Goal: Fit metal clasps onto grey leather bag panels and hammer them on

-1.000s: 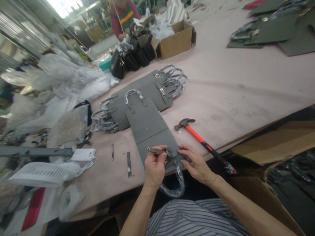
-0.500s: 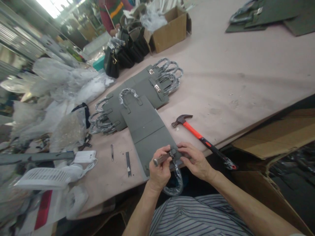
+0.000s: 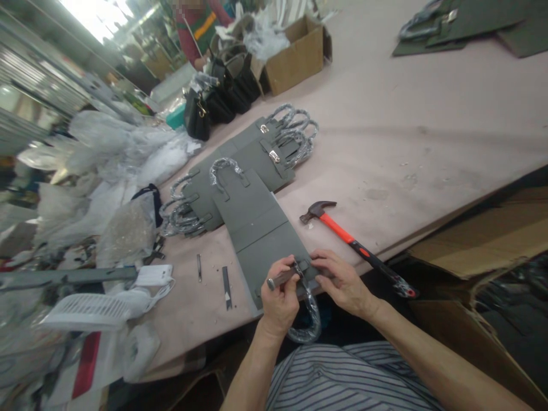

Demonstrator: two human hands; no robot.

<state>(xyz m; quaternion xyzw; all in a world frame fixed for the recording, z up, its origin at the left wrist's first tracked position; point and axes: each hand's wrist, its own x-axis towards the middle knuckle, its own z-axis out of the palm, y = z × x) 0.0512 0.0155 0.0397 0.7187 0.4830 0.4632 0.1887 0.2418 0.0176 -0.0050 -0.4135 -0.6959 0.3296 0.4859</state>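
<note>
A flat grey bag panel (image 3: 257, 228) lies on the pink table (image 3: 406, 142), its plastic-wrapped handle (image 3: 306, 325) hanging over the near edge. My left hand (image 3: 280, 297) is closed round a thin metal tool (image 3: 280, 279), whose tip rests on a strap near the panel's lower edge. My right hand (image 3: 342, 282) presses its fingertips together on the same strap, just right of the tool's tip. A hammer (image 3: 351, 245) with an orange and black handle lies on the table to the right of the panel.
More grey panels with wrapped handles (image 3: 261, 148) are stacked behind. Two small metal punches (image 3: 225, 279) lie to the left, beside a white fan (image 3: 89, 308) and plastic bags (image 3: 107, 171). A cardboard box (image 3: 299, 54), black bags (image 3: 222, 97) and another person (image 3: 194, 28) are at the back.
My left hand has turned the tool from pointing left and level to slanting down-left, and moved closer to the strap. The view has shifted slightly.
</note>
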